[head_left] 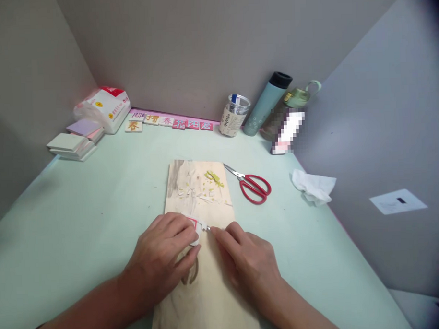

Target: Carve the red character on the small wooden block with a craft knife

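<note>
A long wooden board (pixel 209 289) lies on the pale green table. On it, my left hand (pixel 167 255) is closed on a small white block with a red-outlined face (pixel 195 225), its fingers covering much of the block. My right hand (pixel 246 259) is closed on a thin tool, whose metal tip (pixel 208 228) shows at the block's right edge beside a white shaving; its handle is hidden in the fingers. Yellow-green scraps (pixel 214 178) and pale shavings (pixel 191 192) lie on the board's far part.
Red-handled scissors (pixel 254 188) lie right of the board, crumpled tissue (pixel 314 185) farther right. At the back stand a jar (pixel 233 117), a blue bottle (pixel 268 104) and a green-lidded bottle (pixel 297 98), beside a row of character tiles (pixel 179 122). Stacked blocks (pixel 71 142) and a tissue pack (pixel 107 108) sit back left.
</note>
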`<state>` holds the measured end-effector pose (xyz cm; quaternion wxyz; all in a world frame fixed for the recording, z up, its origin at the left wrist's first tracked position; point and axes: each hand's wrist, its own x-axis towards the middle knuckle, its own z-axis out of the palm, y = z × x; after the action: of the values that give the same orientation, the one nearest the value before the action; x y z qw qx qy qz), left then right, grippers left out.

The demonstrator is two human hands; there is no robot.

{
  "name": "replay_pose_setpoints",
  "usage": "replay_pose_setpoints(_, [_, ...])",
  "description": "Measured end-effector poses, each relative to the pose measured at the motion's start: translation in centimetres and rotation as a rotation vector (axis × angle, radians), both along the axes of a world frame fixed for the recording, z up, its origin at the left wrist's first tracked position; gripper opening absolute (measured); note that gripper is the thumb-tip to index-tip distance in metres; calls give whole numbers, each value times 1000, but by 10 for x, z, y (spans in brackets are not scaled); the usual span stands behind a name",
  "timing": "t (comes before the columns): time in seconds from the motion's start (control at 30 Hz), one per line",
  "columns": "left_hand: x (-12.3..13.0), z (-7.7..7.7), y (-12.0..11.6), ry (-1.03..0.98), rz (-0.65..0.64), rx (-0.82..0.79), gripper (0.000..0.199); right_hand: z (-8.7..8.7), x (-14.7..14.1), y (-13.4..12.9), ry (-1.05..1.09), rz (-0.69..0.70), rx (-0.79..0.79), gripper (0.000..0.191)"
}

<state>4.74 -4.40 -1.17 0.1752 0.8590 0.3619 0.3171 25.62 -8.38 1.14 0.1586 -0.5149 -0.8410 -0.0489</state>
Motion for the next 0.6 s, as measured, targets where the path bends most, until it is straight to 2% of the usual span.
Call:
replay_pose_setpoints(0.3, [-1,3,0,-11,-20,-7,13,-3,2,-4,-66,-11,62,35])
replay_pose_setpoints(0.6, [0,1,1,-4,3,1,12,-3,-5,4,-71,-21,85,37])
